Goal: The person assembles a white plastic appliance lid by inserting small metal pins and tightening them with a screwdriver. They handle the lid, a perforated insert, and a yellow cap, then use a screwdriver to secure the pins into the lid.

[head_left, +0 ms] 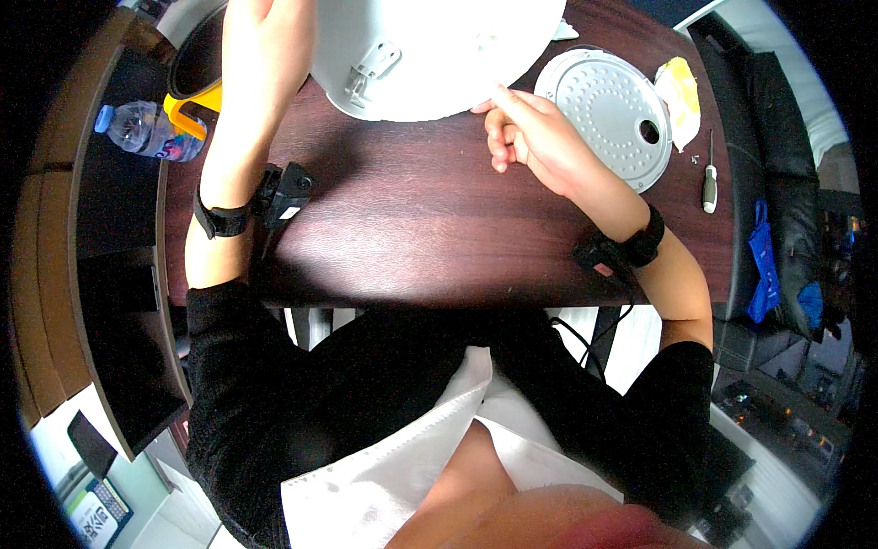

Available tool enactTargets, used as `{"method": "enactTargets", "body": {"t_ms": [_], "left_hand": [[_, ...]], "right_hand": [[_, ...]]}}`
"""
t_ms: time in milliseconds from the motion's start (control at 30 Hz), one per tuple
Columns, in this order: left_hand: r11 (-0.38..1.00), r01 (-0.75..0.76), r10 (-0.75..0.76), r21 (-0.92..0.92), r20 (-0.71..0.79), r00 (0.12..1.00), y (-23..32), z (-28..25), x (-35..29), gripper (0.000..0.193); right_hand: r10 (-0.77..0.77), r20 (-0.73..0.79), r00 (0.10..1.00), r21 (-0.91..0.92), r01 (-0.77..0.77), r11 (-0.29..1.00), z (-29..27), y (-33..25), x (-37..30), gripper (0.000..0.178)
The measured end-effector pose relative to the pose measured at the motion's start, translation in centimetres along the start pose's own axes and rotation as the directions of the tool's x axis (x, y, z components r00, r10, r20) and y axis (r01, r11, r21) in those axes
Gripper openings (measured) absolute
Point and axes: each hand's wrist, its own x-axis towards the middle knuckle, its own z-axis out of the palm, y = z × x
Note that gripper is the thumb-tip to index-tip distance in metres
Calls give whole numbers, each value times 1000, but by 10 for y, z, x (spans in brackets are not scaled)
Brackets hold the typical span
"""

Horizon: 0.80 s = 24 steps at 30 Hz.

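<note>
We see the dark wooden tabletop (412,220) carrying everything, and we place the rest by the big white rounded appliance shell (430,50) at its far edge, which has a small hinge bracket on its underside. Our left hand (261,41) goes up against the left side of that shell and runs past the top edge of the view, so we cannot tell how its grip stands. Our right hand (530,133) sits just below the shell's lower rim, the forefinger tip touching the rim and the other fingers curled in, closed on nothing. To the right of the shell lies a round perforated metal plate (608,114), and beyond it a crumpled yellow and white cloth (681,96). Further right of the shell lies a small screwdriver (710,178). Far to the shell's left, a clear plastic water bottle (146,133) lies on its side.
</note>
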Motion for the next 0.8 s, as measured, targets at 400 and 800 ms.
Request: {"method": "enactTargets", "body": {"t_ms": [400,800], "left_hand": [[997,6,-9,72,51,999,19,-5,0,46],[988,-54,57,143,-22,998,15,-4,2,46]], "right_hand": [[-173,-30,984,-307,156,939,-21,5,-17,31],[-263,42,964,-552,241,798,-23,9,-24,20]]}}
